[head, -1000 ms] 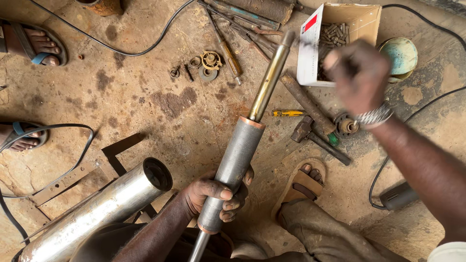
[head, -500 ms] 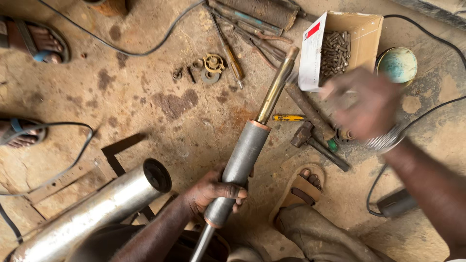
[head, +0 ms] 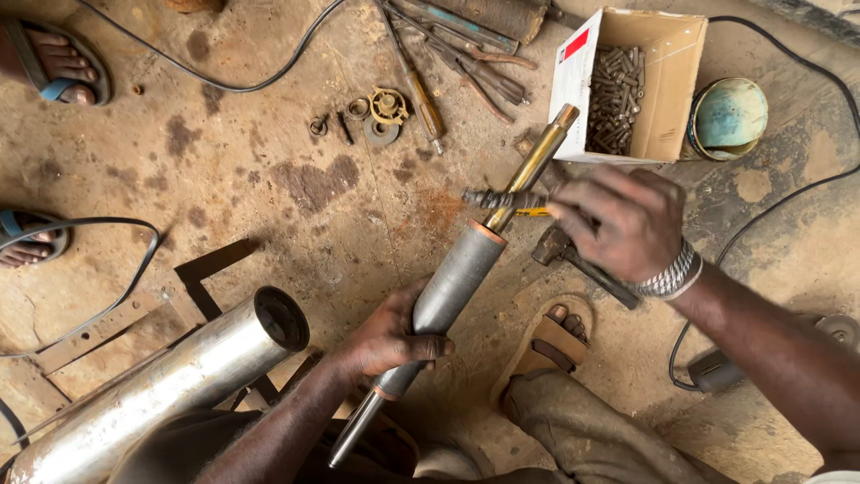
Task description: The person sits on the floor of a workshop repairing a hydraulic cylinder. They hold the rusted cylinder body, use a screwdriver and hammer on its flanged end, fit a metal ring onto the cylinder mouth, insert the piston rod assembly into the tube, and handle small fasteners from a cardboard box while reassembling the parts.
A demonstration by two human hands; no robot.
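The grey steel cylinder [head: 446, 293] is lying on a slant, its long axis running from lower left to upper right. A brass-coloured rod [head: 530, 169] is sticking out of its upper end and pointing toward the cardboard box of bolts [head: 665, 82], while a thinner bright shaft [head: 356, 428] is coming out of the lower end, pointing back toward the person's lap.

The left hand [head: 387, 336] is wrapping around the lower part of the cylinder, fingers curled over the top and thumb lying along the side, clenched firmly on it; its forearm is coming up from the bottom edge, below and left of the cylinder. The right hand [head: 624, 221] is hovering just right of the cylinder's upper end, palm down, wrist bent, a metal bracelet [head: 670, 274] sitting on the wrist. Its fingertips are pinching a dark threaded bolt [head: 498, 198], which is lying crosswise against the brass-coloured rod just above the cylinder's copper-coloured collar.

A hammer [head: 573, 259] is lying on the dirt floor under the right hand, right of the cylinder. A wide shiny pipe [head: 170, 383] is resting to the left of the cylinder, its open end facing up-right. The person's sandalled foot [head: 551, 341] is resting below and right of the cylinder.
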